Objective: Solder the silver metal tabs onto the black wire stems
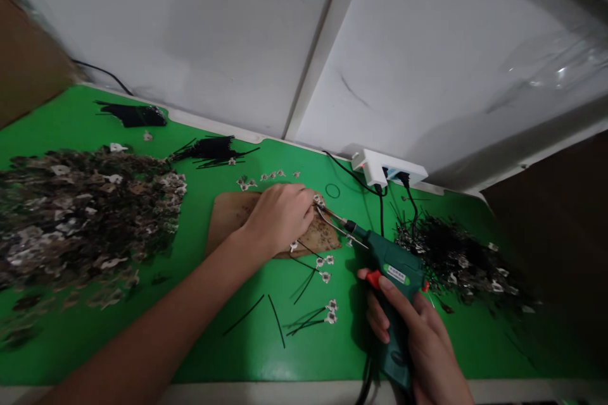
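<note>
At a bright green tabletop (pixel 190 354) set against white wall panels (pixel 228 38), you grip a dark-green plastic soldering gun (pixel 399 269) in your right hand (pixel 403 323), the thumb and index finger beside its red trigger (pixel 374 279). Your left hand (pixel 282 218) is curled, knuckles up, over a brown wooden board (pixel 228 212) speckled with dark scorch marks; its fingertips are hidden, so what they pinch, if anything, cannot be told. Just beside those fingers, at the gun's slim metal tip (pixel 332 212), sits a small silvery metal piece (pixel 318 200) above the board's right side; whether tip and metal touch is unclear. Nearer you, similar silvery pieces with thin black wires (pixel 331 317) lie in small groups, with two loose black wires (pixel 244 314) to their left. Beyond the board, a few bare silvery pieces (pixel 272 174) form a broken row, and a thin dark ring (pixel 333 190) lies to their right. On your left spreads a broad heap of silvery metal pieces (pixel 95 215), two black wire bundles (pixel 213 147) behind it; on your right, a tangled pile of black wires and metal pieces (pixel 456 253) lies near a white power strip (pixel 415 169) holding black plugs.
</note>
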